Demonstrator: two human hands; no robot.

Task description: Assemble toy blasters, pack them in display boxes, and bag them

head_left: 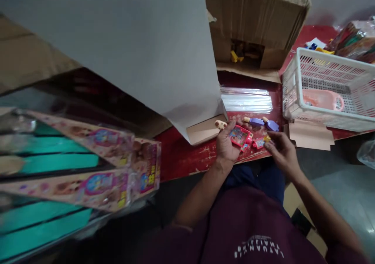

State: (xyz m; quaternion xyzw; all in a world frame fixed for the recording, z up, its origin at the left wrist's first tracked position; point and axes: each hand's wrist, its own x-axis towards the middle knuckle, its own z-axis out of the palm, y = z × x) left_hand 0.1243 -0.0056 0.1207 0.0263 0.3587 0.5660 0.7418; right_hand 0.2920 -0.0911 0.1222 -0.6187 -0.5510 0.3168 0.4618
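Note:
My left hand [227, 144] is closed on a small red-framed toy with a coloured picture panel [239, 135]. Beside its fingertips is a cream, brown-spotted toy piece [220, 124]. My right hand [283, 153] pinches a tiny yellow piece [266, 138] between thumb and fingers. Just left of that pinch is a small red toy piece with a printed face [258, 143]; whether the two are joined, I cannot tell. Beyond both hands, a purple toy piece [256, 121] and a second purple toy piece [272, 125] lie on the red table [187, 158].
Clear plastic sleeves [246, 100] lie behind the toys. A white crate [331, 115] holding a pink basket [322, 99] stands right. A cardboard box [258, 17] with a cut opening is behind; a large grey-white board [140, 49] leans left. Packaged teal goods [58, 162] fill the left foreground.

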